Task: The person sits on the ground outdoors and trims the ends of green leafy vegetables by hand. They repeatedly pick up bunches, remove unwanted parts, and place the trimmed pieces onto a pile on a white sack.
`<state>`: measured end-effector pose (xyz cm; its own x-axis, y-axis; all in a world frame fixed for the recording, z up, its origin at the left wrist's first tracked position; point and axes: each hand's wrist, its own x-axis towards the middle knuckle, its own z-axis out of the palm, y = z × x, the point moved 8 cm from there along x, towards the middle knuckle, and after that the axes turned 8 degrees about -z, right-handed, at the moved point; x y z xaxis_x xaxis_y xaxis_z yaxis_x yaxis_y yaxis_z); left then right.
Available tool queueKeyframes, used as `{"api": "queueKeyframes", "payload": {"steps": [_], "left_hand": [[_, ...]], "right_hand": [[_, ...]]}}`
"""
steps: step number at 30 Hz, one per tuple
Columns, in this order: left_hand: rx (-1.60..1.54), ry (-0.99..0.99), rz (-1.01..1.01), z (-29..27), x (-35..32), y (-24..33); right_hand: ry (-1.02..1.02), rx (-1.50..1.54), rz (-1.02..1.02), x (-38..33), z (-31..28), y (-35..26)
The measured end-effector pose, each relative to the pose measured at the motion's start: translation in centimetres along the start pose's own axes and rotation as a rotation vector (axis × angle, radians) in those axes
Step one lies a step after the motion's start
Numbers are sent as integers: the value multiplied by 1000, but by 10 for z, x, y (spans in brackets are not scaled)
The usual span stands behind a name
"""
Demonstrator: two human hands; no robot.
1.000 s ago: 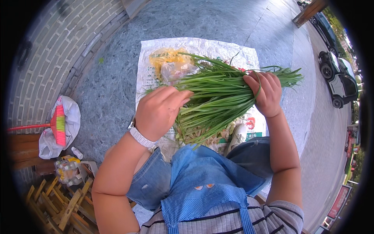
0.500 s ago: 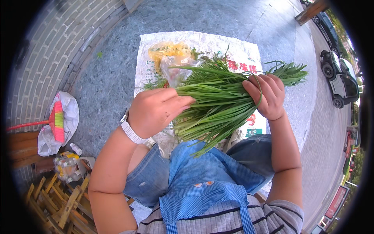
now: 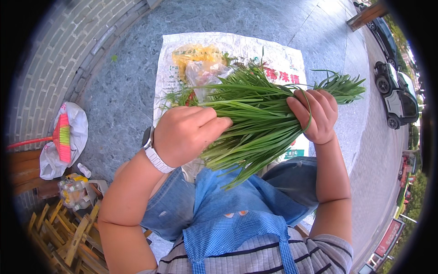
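I am holding a bundle of long green leaves (image 3: 262, 121) over the printed white sheet (image 3: 242, 43), its long axis running from left to right and tilting up a little toward the right. My right hand (image 3: 315, 114) is gripping it firmly, fingers wrapping over the top, just beyond the sheet's right edge as I am seeing it, with leaf tips sticking out past my knuckles. My left hand (image 3: 194, 132) is meeting the opposite, fanned-out end, toward the sheet's left edge; its fingers are drawing together, but the hand is hiding its own fingertips, so I cannot tell whether they are pinching a stalk. Lower leaves are drooping toward my blue apron (image 3: 214, 228), while a yellow bag (image 3: 194, 54) is lying near the sheet's far left corner.
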<state>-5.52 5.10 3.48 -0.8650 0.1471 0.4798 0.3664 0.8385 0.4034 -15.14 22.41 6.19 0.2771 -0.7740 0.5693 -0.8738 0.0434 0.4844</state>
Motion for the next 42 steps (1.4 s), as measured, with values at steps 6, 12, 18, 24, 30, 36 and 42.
{"api": "queueKeyframes", "payload": {"steps": [6,12,18,24,30,36,42], "left_hand": [[-132,-42,-82,-6,2,1],[-183,-29,-67,-3,0,-2],[-148,-40,-5,-2,-2,1],[-133,-62,-11,-1,1,2],[-148,-39,-31,0,2,-1],[-463,59,-350,-9,3,-17],[-285,11,-309,-34,-1,-28]], "right_hand": [[4,-10,8,-3,0,3],[-6,0,10,-2,2,3],[-4,10,-7,0,4,1],[-9,15,-14,1,6,-1],[-14,31,-18,5,8,-6],[-3,56,-54,8,14,-14],[-12,25,-19,1,10,-6]]}}
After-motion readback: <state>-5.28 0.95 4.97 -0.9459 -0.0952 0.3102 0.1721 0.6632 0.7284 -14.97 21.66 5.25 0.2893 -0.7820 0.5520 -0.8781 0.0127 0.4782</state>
